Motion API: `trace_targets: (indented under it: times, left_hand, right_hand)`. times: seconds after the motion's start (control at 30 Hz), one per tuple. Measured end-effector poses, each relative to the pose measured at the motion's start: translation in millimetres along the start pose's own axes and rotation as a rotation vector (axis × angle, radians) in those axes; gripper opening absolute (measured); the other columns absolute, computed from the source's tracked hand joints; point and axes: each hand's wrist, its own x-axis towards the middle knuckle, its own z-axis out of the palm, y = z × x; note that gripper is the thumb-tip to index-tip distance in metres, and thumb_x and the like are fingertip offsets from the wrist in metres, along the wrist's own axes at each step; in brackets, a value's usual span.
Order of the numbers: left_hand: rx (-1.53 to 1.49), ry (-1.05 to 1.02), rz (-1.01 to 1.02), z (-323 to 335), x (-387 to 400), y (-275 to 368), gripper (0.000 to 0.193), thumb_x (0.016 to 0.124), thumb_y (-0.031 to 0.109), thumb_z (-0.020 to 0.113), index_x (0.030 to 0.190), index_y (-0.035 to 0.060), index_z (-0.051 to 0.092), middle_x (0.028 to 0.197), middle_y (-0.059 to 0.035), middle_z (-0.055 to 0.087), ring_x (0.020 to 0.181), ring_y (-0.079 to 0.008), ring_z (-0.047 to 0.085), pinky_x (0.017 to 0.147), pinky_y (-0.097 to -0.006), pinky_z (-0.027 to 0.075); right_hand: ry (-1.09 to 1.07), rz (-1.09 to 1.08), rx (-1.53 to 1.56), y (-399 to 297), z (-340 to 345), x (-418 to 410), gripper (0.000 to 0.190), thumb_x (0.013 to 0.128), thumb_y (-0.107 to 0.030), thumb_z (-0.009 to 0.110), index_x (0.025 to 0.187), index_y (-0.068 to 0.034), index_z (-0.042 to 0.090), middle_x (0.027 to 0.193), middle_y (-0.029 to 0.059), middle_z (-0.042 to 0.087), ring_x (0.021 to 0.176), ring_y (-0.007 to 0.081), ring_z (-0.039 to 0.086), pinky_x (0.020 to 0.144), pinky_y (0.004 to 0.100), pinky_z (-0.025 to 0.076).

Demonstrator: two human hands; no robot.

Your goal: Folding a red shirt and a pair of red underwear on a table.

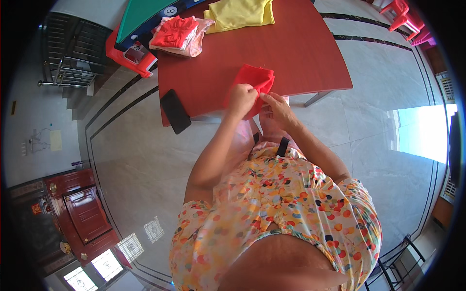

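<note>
A red cloth (255, 76), bunched and partly folded, hangs at the front edge of a reddish-brown table (291, 58). My left hand (242, 99) grips it from the left, its fingers curled into the fabric. From the right, my right hand (277, 107) pinches the cloth's edge between thumb and fingers. Both hands are close together, and the lower part of the cloth drops past the table edge between my wrists. Whether the cloth is a garment I cannot tell.
A stack of folded red and pink clothes (178, 34) lies at the table's far left, beside a folded yellow cloth (242, 14). A black phone (175, 112) overhangs the near left corner. A red plastic stool (127, 58) stands left, under a green-topped toy pool table (147, 16).
</note>
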Motion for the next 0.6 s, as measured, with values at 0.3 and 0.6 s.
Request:
trace_targets:
  times: [0.3, 0.6]
  left_hand:
    - [-0.979, -0.107, -0.262, -69, 20, -18, 0.01, 0.07, 0.012, 0.052, 0.069, 0.0041, 0.059, 0.069, -0.0006, 0.057, 0.061, -0.01, 0.053, 0.06, -0.0239, 0.044]
    - [-0.415, 0.302, -0.169, -95, 38, -73, 0.019, 0.077, 0.01, 0.054, 0.092, 0.0003, 0.061, 0.075, -0.0028, 0.058, 0.063, -0.0114, 0.055, 0.059, -0.026, 0.046]
  right_hand:
    - [0.084, -0.114, 0.202, -14, -11, 21, 0.023, 0.084, -0.018, 0.057, 0.096, 0.002, 0.06, 0.088, 0.0068, 0.063, 0.078, 0.0136, 0.061, 0.067, 0.027, 0.05]
    - [0.017, -0.178, -0.018, 13, -16, 12, 0.02, 0.084, -0.013, 0.055, 0.095, 0.002, 0.06, 0.081, 0.0102, 0.064, 0.07, 0.0138, 0.062, 0.061, 0.0267, 0.052]
